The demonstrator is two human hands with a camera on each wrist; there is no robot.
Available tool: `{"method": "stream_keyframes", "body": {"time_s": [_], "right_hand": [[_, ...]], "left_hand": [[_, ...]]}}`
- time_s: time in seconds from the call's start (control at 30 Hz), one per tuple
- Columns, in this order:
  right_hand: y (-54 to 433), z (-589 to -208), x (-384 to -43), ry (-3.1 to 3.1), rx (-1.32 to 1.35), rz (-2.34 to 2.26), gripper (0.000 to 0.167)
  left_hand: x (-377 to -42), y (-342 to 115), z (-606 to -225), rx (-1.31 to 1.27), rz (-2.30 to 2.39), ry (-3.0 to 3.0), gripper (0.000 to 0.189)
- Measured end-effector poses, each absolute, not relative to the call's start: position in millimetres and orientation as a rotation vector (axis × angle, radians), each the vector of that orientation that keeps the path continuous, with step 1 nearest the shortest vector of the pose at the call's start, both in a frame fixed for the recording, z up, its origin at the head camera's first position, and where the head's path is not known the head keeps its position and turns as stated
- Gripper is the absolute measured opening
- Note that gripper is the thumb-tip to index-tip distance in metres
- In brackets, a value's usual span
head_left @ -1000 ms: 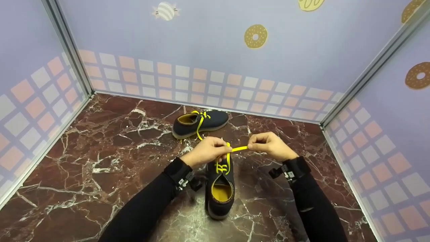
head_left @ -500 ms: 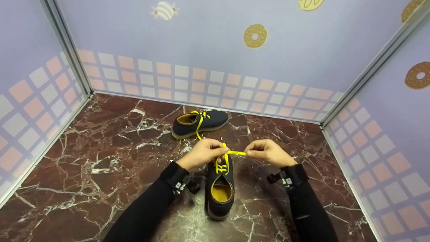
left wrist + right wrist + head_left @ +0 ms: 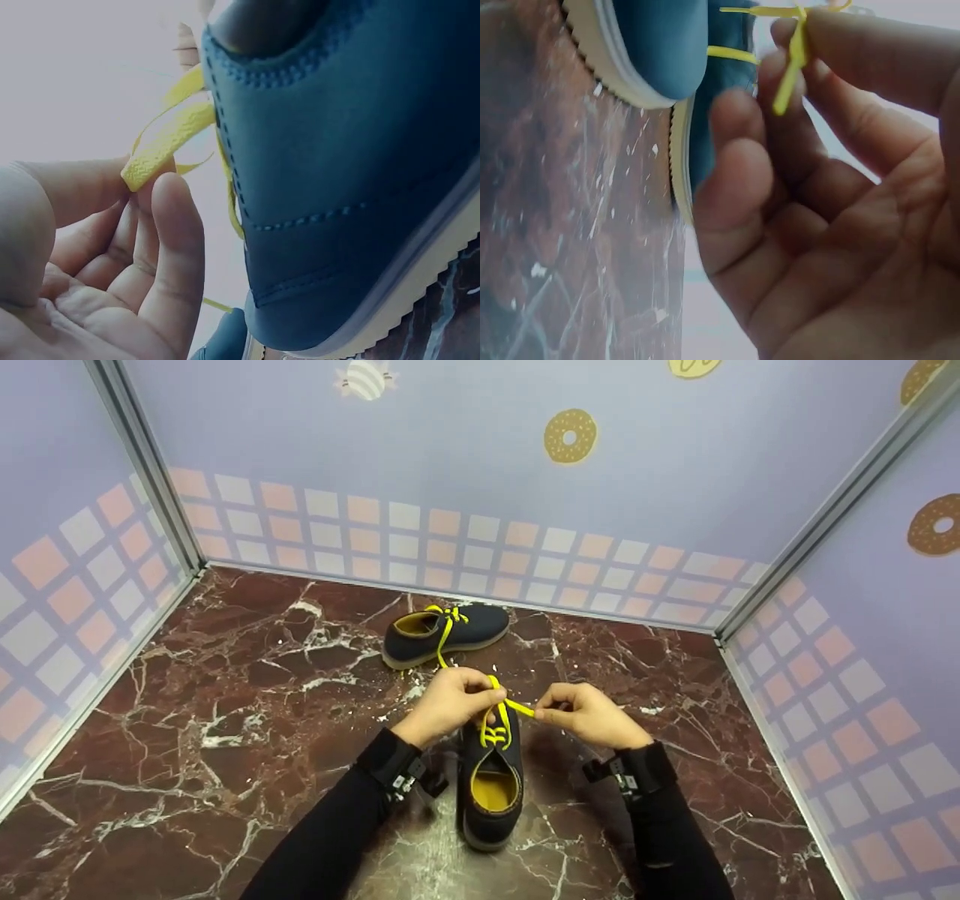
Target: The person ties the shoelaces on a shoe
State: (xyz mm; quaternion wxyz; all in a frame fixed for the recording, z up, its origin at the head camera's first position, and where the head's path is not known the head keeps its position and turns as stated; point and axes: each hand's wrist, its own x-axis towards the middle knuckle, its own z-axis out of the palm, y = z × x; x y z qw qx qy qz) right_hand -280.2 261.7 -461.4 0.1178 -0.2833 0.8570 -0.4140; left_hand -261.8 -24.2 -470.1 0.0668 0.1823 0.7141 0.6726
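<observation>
A dark shoe [image 3: 486, 825] with a yellow lining stands upright in front, toe pointing away. Its yellow shoelace [image 3: 519, 708] runs up from the eyelets and stretches between both hands above the toe. My left hand [image 3: 448, 706] pinches the lace between thumb and index finger; in the left wrist view the folded yellow lace [image 3: 161, 150] shows at those fingertips. On the other side my right hand [image 3: 594, 714] pinches the lace near one end, and the short lace tip [image 3: 786, 90] sticks out past its fingers in the right wrist view.
A second dark shoe [image 3: 480, 624] with yellow laces lies behind, toe to the right, near the back wall [image 3: 450, 450]. One of its laces trails toward my left hand. The floor [image 3: 300, 780] is brown-red marble pattern, bounded by side walls [image 3: 885, 675].
My right hand has come down and left, closer to the left hand, so the lace between them is shorter and slopes down to the right. The left hand has shifted slightly left.
</observation>
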Motion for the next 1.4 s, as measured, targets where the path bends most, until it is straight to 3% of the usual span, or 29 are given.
{"method": "stream_keyframes", "body": {"time_s": [0.37,0.53,0.63,0.8,1.4], "right_hand": [[252,-462,-275,2.137,-0.717,-1.637,0.011],[246,-464,-273,2.006,-0.672,-1.762,0.018],[241,-464,-272,1.973,-0.65,-1.808,0.022],[235,-465,-268,1.909,-0.59,-1.877,0.004],[232,-464,-267,1.84,-0.579,-1.901,0.006]], "left_hand": [[-260,-22,-474,0.455,2.09,2.193,0.017],[-262,-23,-476,0.428,2.127,2.096,0.015],[-263,-23,-476,0.421,2.153,2.026,0.013],[-264,-24,-477,0.444,2.165,1.983,0.012],[-266,-23,-479,0.393,2.222,1.861,0.011]]}}
